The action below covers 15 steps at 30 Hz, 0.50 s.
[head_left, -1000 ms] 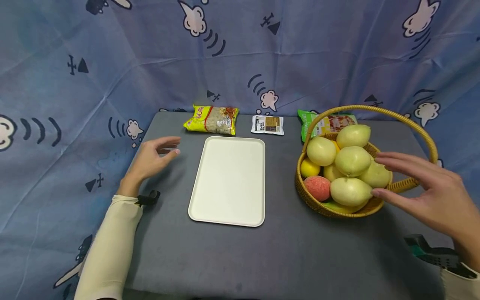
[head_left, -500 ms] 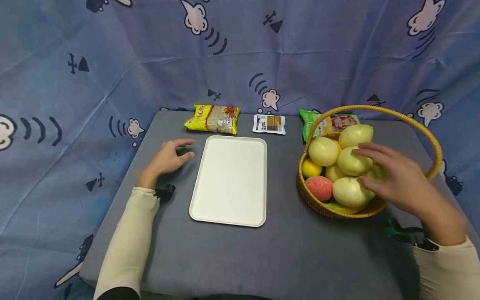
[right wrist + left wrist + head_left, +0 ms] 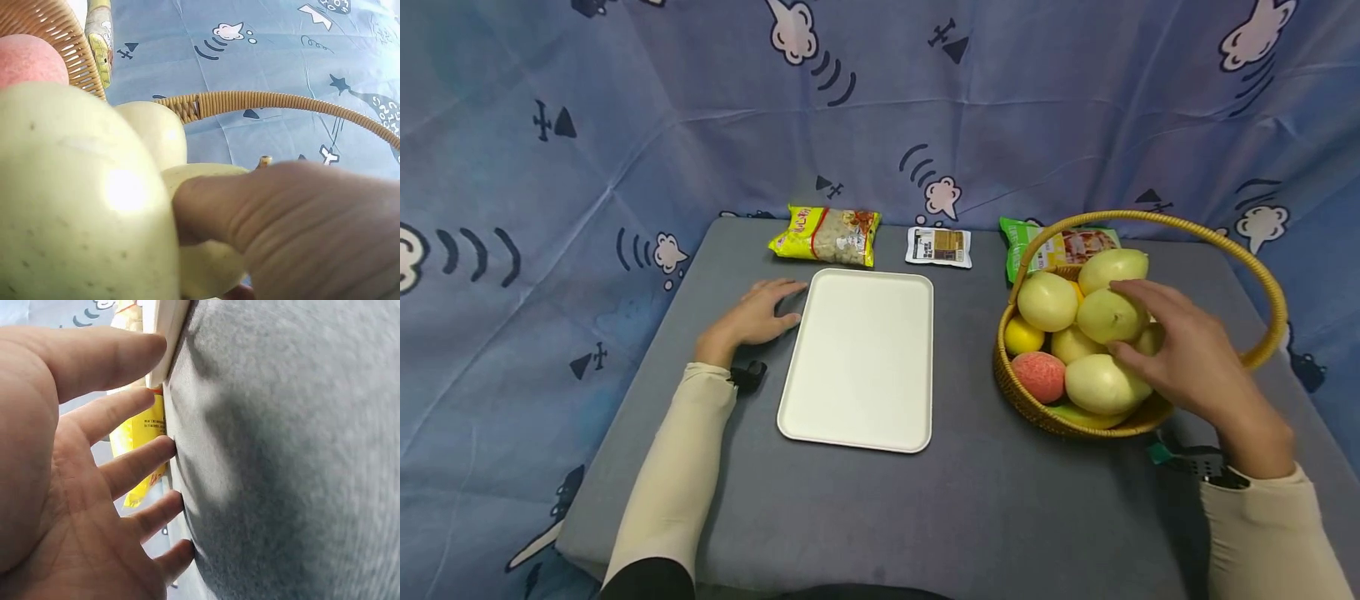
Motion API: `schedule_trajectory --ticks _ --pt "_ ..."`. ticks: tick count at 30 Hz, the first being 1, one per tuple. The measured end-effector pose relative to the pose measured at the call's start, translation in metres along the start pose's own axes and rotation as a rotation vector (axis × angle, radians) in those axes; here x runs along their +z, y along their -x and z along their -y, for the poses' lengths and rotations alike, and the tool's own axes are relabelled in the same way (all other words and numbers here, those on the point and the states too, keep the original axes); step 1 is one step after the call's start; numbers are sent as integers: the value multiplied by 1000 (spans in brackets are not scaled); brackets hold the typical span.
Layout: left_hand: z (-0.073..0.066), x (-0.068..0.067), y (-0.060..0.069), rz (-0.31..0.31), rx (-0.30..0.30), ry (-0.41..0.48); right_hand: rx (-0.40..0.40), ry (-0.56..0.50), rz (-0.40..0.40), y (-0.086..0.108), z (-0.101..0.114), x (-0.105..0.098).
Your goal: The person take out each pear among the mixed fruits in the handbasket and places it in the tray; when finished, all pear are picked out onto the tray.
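A wicker basket (image 3: 1033,408) on the right holds several pale green pears, a pinkish-red peach (image 3: 1037,377) and a lemon (image 3: 1023,336). My right hand (image 3: 1195,358) reaches into it and grips the upper middle pear (image 3: 1108,315) between thumb and fingers. In the right wrist view the thumb (image 3: 212,206) presses that pear, while another speckled pear (image 3: 81,200) fills the left side. My left hand (image 3: 756,317) lies at the left edge of a white tray (image 3: 857,358), thumb and index finger beside its rim. The left wrist view shows spread fingers, their tips on the grey table.
Along the back of the table (image 3: 865,517) lie a yellow food bag (image 3: 827,236), a small white packet (image 3: 937,247) and a green food bag (image 3: 1015,242), partly behind the basket. The basket's tall handle (image 3: 1150,217) arches over the fruit. A patterned blue curtain (image 3: 850,125) hangs behind.
My left hand has moved right, up to the tray's edge. My right hand has moved left over the basket and taken hold of a pear, which has turned slightly.
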<state>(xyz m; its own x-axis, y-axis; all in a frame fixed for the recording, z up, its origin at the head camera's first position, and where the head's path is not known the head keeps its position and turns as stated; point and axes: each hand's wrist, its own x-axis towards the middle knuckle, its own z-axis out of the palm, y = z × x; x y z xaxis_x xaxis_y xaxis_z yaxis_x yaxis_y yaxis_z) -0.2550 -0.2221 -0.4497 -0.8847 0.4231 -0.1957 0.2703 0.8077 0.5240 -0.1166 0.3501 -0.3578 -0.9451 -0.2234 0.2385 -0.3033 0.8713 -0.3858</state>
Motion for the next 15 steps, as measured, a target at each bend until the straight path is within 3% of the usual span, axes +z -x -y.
schedule_trajectory --ticks 6,15 --pt "-2 3 -5 12 -15 15 48 -44 -64 3 -1 3" --pt "0 5 -11 12 -26 37 -15 -157 -264 9 22 -5"
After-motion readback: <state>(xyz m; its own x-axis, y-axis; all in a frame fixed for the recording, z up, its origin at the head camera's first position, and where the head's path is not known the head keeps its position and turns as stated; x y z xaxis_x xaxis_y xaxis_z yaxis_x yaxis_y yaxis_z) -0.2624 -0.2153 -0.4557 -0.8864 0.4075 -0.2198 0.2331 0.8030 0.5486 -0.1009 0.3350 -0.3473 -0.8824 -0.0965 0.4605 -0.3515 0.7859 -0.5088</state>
